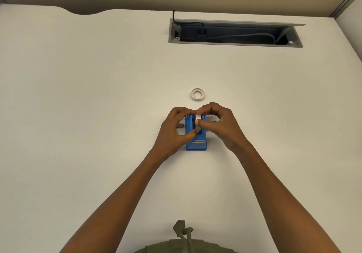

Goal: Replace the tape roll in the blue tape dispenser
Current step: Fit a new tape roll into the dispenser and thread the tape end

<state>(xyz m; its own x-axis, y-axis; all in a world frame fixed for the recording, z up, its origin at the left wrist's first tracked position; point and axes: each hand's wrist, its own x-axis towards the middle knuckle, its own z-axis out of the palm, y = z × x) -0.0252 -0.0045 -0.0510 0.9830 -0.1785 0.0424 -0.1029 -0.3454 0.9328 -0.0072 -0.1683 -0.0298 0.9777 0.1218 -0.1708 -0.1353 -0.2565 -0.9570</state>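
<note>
The blue tape dispenser [196, 144] stands on the white desk, its cutter end toward me. A white tape roll [198, 117] sits upright in its cradle, pinched between thumb and fingers of my right hand [219, 124]. My left hand [174, 130] reaches in from the left, with fingertips on the roll and on the dispenser's left side. A second tape roll [197, 94], nearly only a white core ring, lies flat on the desk just beyond the hands. Most of the roll in the dispenser is hidden by my fingers.
An open grey cable tray [235, 44] with black and white cables is set into the desk at the back right. The desk's far edge has a curved cutout [84, 13] at the back left. Olive green clothing [184, 241] shows at the bottom.
</note>
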